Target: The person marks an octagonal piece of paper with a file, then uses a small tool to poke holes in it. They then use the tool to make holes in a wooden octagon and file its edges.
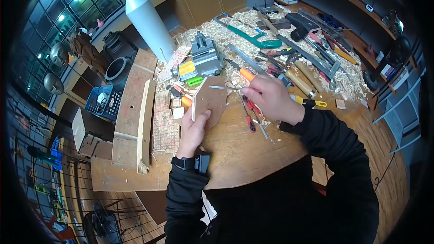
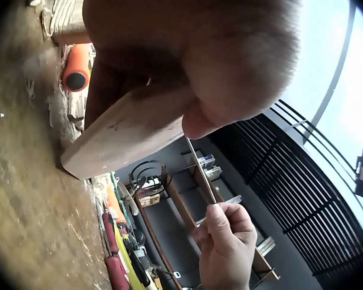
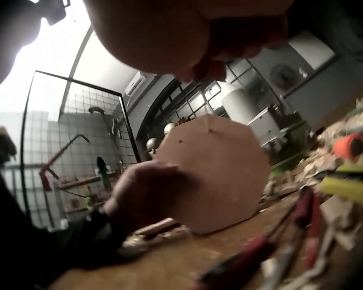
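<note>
My left hand (image 1: 193, 131) grips a flat, many-sided wooden board (image 1: 212, 106) by its near edge, thumb on the face. In the left wrist view the board (image 2: 124, 139) appears edge-on, its low corner close over the table. Thumb and fingers of my right hand (image 1: 271, 97) pinch a slim rod-like tool (image 2: 201, 169). It runs from the fingertips to the board's upper edge; its far end is hidden in the left wrist view. A small mark shows near the top of the board face (image 3: 221, 175) in the right wrist view.
A vise (image 1: 205, 56) stands beyond the board among wood shavings. Red-handled tools (image 1: 250, 122) lie under my right hand, and an orange-handled file (image 1: 247, 74) lies just behind it. Long wooden planks (image 1: 144, 131) lie at left. Mallets, saws and a green-handled saw (image 1: 253, 38) crowd the back.
</note>
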`<state>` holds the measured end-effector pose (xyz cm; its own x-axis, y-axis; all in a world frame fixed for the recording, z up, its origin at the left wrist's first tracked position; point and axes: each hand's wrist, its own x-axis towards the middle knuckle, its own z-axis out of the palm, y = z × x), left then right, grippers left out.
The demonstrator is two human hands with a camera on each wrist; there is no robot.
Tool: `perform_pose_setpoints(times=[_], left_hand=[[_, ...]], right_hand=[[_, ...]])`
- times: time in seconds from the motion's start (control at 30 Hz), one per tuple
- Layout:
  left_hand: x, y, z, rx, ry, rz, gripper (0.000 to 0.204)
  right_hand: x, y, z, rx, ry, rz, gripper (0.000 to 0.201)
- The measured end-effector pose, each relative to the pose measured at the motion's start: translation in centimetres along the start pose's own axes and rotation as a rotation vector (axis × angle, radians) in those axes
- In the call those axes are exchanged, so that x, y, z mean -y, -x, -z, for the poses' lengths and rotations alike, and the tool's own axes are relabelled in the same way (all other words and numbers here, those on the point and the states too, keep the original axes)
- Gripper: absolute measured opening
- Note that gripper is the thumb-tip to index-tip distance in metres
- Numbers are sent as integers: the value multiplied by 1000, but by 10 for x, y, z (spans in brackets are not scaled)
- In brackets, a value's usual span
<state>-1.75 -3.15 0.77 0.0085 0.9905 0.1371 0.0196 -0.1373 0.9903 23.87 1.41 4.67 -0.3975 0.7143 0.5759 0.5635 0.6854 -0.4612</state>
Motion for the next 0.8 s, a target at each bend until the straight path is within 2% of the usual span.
perform_pose_setpoints(times=[0.03,0.1,0.13,0.2,0.33,0.4,0.43,0.47,0.53,0.67,0.73,0.77,0.8], left_hand=[[-1,-1,0,3,-4,3,36],[-1,0,0,-8,-7,23,35],[-1,-1,0,-4,-9,31,35],[1,-1,0,-7,-4,28,35],[4,1,3,23,-14,75,34],[2,2,2,1,-37,70,34],[3,1,2,6,-37,79,34],[5,-1,2,1,0,73,34],[8,-1,2,-7,42,79,34],[9,-2,1,29,22,62,34],[11,-4,-3,34,33,54,34],[12,-5,-4,-1,12,23,34],[13,-5,-5,-38,-8,-10,34]], right_hand=[[1,-4,4,-3,-3,-4,18],[5,-13,13,310,-285,-403,18],[5,-14,10,311,-289,-412,18],[4,-13,1,-218,19,228,26],[-1,-14,3,-148,42,201,26],[4,-21,9,173,-204,-295,26],[5,-19,5,89,-290,-267,24],[5,-20,-1,92,-291,-278,24],[6,-20,-14,-345,-107,160,31],[9,-6,-6,-293,-12,172,32],[14,0,-2,-63,-201,-152,30],[17,2,0,-18,-233,-230,31],[19,5,2,-20,-227,-233,31]])
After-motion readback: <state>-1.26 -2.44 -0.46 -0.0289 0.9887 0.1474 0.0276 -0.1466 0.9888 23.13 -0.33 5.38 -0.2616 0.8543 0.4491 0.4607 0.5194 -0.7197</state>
